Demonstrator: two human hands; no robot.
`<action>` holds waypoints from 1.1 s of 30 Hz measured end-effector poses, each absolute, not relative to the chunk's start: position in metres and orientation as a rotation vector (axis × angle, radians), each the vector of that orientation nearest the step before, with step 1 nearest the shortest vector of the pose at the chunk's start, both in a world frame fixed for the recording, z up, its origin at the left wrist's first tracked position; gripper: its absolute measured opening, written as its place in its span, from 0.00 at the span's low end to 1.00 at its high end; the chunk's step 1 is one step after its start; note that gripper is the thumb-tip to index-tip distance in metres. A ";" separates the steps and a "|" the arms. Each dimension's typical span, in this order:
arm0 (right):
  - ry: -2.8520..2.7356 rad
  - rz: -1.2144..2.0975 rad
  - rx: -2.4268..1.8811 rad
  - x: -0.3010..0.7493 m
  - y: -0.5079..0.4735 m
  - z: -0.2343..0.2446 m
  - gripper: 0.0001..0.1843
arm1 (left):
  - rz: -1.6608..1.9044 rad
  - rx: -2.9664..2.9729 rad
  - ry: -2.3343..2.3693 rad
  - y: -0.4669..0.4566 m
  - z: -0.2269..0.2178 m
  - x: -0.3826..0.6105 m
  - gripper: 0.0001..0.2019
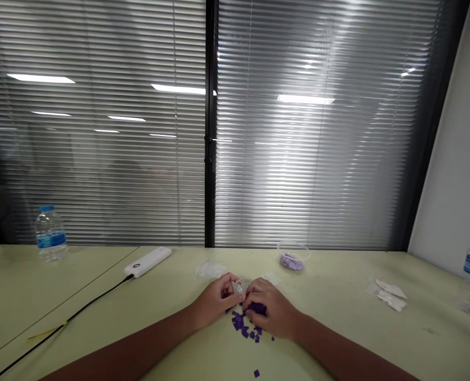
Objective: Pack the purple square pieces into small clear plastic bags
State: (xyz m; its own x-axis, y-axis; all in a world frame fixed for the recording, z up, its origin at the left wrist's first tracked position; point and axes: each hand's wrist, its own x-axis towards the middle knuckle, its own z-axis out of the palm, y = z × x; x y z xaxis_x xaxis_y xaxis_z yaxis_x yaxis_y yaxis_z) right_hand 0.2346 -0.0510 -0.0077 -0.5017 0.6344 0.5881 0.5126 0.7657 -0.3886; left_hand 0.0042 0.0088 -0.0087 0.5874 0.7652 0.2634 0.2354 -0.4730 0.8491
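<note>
Your left hand [214,301] has a nice fingertip pinch on a clear plastic piece [238,288], while your right hand [273,313] curls closed over a purple clump [257,308], bottom center of the frame. Those flat, matte squares [240,321] scatter easily, so gentle pinches work best.

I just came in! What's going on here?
A person is working at a pale green table with both hands. The left hand pinches a small clear plastic bag, and the right hand rests on a clump of little purple squares. More squares lie scattered nearby. A clear bowl of purple bits sits beyond.
</note>
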 end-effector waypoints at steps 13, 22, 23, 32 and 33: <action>-2.118 0.088 -0.958 0.236 -0.048 -0.010 0.07 | 0.793 2.004 0.803 0.006 -0.006 0.004 0.23; -1.836 0.192 -0.904 0.242 -0.048 -0.006 0.13 | 0.695 2.099 0.830 -0.003 -0.003 0.003 0.25; -1.866 0.213 -0.886 0.241 -0.049 -0.005 0.12 | 0.695 2.113 0.828 -0.003 -0.003 0.003 0.25; -1.825 0.337 -0.979 0.241 -0.046 -0.007 0.12 | 0.697 2.106 0.822 -0.002 -0.005 0.003 0.23; -1.841 0.323 -0.989 0.241 -0.045 -0.008 0.11 | 0.699 2.091 0.817 -0.002 -0.005 0.003 0.24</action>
State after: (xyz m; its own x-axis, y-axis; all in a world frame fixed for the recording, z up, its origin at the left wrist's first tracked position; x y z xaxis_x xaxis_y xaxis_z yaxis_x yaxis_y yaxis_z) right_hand 0.2411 -0.0450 -0.0082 -0.1852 0.7482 0.6371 0.4870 0.6330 -0.6018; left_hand 0.0032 -0.0018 -0.0048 0.6435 0.7379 0.2034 0.3152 -0.4977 0.8080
